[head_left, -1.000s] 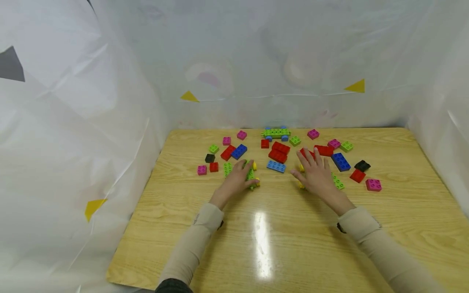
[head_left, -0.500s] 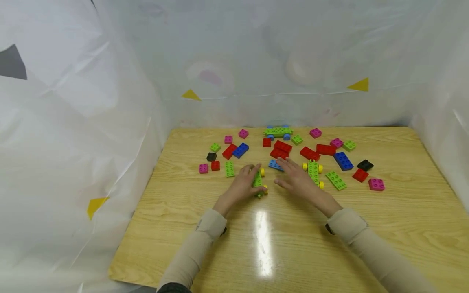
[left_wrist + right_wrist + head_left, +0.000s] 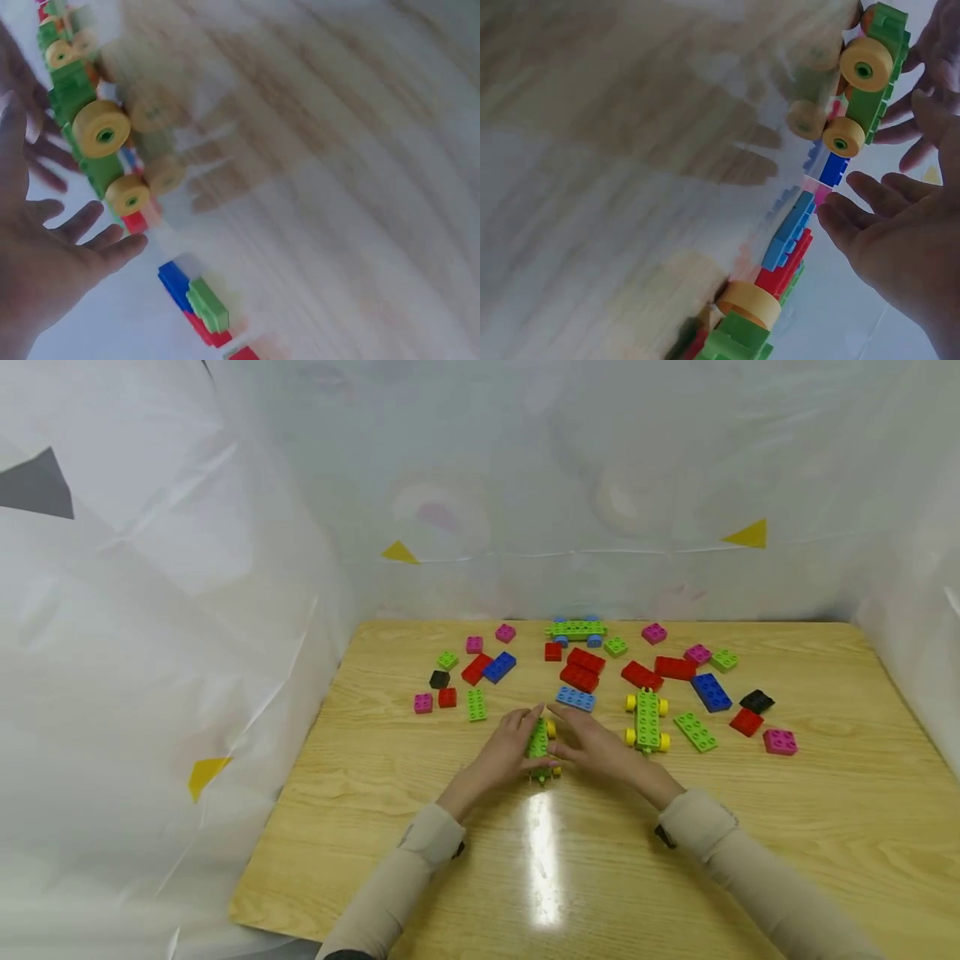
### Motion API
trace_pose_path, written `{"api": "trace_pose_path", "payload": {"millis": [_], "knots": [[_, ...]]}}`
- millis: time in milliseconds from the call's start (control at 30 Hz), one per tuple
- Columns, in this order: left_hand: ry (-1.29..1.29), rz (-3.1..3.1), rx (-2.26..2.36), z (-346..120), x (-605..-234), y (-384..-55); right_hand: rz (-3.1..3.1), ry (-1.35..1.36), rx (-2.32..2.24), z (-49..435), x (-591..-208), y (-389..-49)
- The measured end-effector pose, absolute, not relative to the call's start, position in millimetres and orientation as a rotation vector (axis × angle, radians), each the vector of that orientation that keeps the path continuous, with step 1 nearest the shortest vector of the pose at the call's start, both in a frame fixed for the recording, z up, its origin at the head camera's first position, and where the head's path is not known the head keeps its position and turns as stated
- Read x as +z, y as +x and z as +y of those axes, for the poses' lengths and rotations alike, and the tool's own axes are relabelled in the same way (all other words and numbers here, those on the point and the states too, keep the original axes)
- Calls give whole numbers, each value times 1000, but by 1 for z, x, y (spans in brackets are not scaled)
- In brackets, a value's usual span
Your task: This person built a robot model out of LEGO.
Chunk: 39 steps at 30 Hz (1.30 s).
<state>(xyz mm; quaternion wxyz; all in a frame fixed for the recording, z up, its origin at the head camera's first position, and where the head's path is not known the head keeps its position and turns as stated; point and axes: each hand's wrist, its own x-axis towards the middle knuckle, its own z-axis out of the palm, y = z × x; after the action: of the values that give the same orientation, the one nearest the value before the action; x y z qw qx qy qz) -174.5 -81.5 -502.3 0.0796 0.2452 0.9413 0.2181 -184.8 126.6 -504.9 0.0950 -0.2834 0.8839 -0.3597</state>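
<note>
A green toy car base (image 3: 537, 739) with yellow wheels stands on the table between my two hands. My left hand (image 3: 501, 758) lies along its left side, thumb by the near end and fingers by the far end. From the right, my right hand (image 3: 606, 753) comes up to the base with loosely bent fingers; whether it touches cannot be told. In the left wrist view, the left hand's fingers (image 3: 105, 251) are spread beside the wheels. A light blue brick (image 3: 576, 698) lies just beyond the right hand. Another green base (image 3: 647, 720) with yellow wheels stands to its right.
Red bricks (image 3: 582, 670), a blue brick (image 3: 711, 692) and several small pink, green and black bricks are scattered across the far half of the table (image 3: 352, 827). A green base (image 3: 577, 630) with blue wheels stands at the back edge. White sheeting (image 3: 480, 502) surrounds the table.
My right hand has left the right-hand base and moved left, over the light blue brick, to the other base. That base and my left hand have shifted slightly right and nearer me.
</note>
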Motion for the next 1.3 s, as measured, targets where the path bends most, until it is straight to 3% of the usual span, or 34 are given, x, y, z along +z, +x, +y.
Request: {"api": "trace_pose_path", "payload": {"millis": [867,1300], "knots": [[187,3069,1036,-212,-501,-214,2531,-980,-1031,129,-521,-189],[127,2949,874,-233,-502,-224,2617,-1025,-956,135,-521,-179]]}}
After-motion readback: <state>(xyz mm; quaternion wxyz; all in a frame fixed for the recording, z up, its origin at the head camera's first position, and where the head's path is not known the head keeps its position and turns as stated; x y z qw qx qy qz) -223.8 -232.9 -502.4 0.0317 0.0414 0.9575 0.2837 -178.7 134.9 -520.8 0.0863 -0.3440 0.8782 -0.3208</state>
